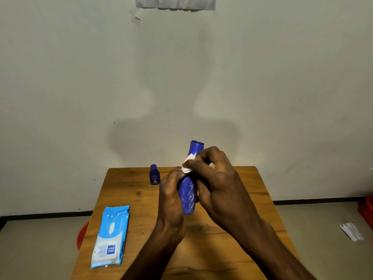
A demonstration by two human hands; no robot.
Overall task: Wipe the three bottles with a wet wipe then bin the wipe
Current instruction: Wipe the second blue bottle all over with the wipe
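Head view looks down on a wooden table (252, 190) set against a pale wall (282, 77). Above the middle of the table, the right hand (218, 178) curls its fingers round a crumpled white wipe (187, 165) and presses it against the upper part of a tall blue bottle (188, 190). The left hand (171, 197) grips the lower body of that same bottle, fingers wrapped round it, holding it tilted off the tabletop with its cap end away from the person. A light blue pack of wipes (111, 237) lies flat near the left front edge of the table. A red bin (81, 235) shows partly beside the table's left edge. A small dark blue bottle (154, 174) stands upright at the far edge, left of the hands.
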